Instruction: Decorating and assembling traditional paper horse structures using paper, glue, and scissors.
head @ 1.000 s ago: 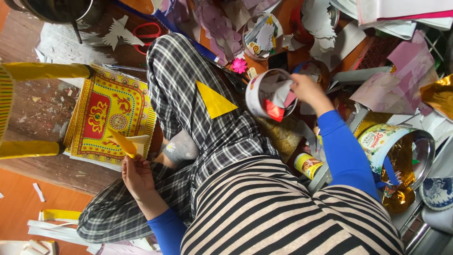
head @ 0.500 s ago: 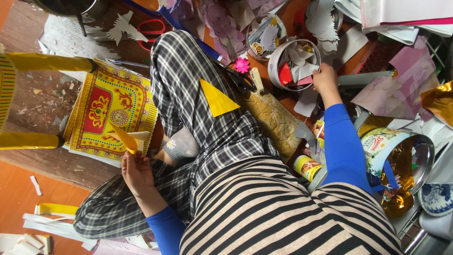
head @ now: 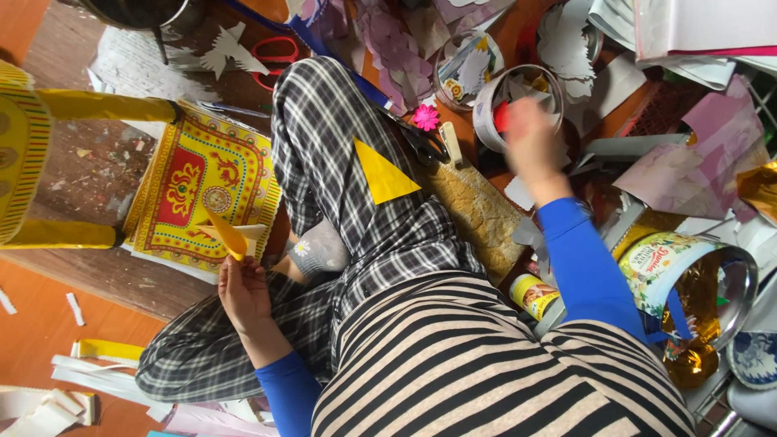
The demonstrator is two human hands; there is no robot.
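Note:
My left hand (head: 243, 293) is by my left knee and pinches a folded yellow paper piece (head: 228, 235) over a stack of ornate yellow and red printed sheets (head: 190, 182). My right hand (head: 530, 144), blurred, reaches forward and grips the near rim of a round open tin (head: 486, 113) that holds paper scraps and something red. A yellow paper triangle (head: 382, 175) lies on my checked trouser leg.
A second round tin (head: 463, 69) with cut-outs stands beyond the first, next to a pink paper flower (head: 425, 117). Red-handled scissors (head: 275, 55) lie at the far middle. A large printed tin (head: 688, 271) and a small can (head: 532, 295) sit at right. Yellow paper-covered frame (head: 36, 154) at left.
My right hand carried the round tin from above my lap forward and down among the scraps on the floor. My left hand with the yellow piece has barely moved.

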